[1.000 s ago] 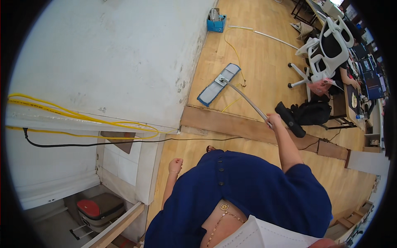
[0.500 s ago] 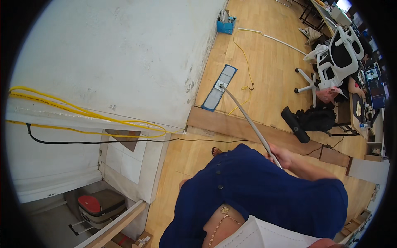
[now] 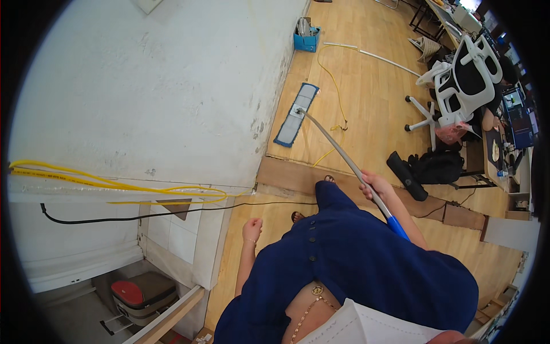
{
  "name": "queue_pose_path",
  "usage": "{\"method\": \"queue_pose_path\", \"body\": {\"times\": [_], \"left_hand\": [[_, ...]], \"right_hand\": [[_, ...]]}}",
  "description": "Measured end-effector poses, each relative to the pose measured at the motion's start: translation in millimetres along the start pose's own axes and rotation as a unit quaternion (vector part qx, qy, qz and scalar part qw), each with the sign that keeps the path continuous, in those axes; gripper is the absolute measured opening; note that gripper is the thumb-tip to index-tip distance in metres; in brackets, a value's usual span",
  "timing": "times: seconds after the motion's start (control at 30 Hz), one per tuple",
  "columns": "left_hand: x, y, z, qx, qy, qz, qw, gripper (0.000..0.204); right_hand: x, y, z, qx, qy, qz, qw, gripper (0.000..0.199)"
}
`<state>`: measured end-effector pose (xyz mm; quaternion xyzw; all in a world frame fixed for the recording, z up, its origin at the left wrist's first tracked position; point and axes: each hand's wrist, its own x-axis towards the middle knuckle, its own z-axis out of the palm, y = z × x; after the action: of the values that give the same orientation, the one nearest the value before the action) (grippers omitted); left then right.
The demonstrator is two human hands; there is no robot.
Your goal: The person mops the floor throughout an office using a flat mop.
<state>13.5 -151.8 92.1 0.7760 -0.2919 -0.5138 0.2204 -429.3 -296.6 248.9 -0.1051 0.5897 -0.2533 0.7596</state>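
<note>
My right hand [image 3: 378, 187] is wrapped round the grey pole of a flat mop [image 3: 342, 153]; a blue grip shows at its near end, beside my forearm. The grey mop head [image 3: 291, 127], edged in blue, lies flat on the wooden floor [image 3: 312, 71] close to the white wall. My left hand [image 3: 252, 230] hangs at my left side with its fingers curled in, holding nothing. Below it, my sandalled foot [image 3: 297, 217] shows on the floor, and my other foot [image 3: 329, 178] is by the brown floor strip [image 3: 286, 174].
A yellow cable [image 3: 338, 89] trails over the floor right of the mop head. Farther off stands a blue box [image 3: 307, 42]. A white office chair [image 3: 467, 86], a black backpack [image 3: 440, 166] and desks are on the right. A black cord [image 3: 189, 211] crosses on the left, above a suitcase [image 3: 146, 295].
My left hand has come into view at my side. The mop head has shifted slightly left and away. One foot now shows by the brown strip, and more of the pole's blue grip is visible.
</note>
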Motion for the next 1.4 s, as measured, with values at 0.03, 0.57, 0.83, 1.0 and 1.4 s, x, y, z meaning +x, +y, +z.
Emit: {"method": "queue_pose_path", "body": {"times": [0.03, 0.57, 0.83, 1.0, 1.4], "left_hand": [[4.5, 15.1, 7.1, -0.003, -0.025, 0.035, 0.999, 0.025], [-108.4, 227.4, 40.7, -0.326, -0.273, -0.006, 0.905, 0.06], [-172.0, 125.1, -53.2, -0.312, -0.266, -0.091, 0.908, 0.06], [-263.8, 124.0, -133.1, -0.263, -0.201, -0.157, 0.93, 0.066], [-295.5, 158.6, -135.0, -0.005, -0.161, -0.124, 0.979, 0.065]], "right_hand": [[16.2, -8.8, 8.6, 0.012, 0.006, -0.022, 1.0, 0.044], [220.4, 19.1, 179.8, -0.318, 0.125, -0.253, 0.905, 0.034], [161.2, 82.8, 171.6, -0.765, -0.085, -0.381, 0.513, 0.047], [93.7, 117.8, 202.6, -0.728, -0.228, -0.46, 0.454, 0.056], [98.4, 80.8, 225.5, -0.69, -0.358, -0.445, 0.445, 0.023]]}}
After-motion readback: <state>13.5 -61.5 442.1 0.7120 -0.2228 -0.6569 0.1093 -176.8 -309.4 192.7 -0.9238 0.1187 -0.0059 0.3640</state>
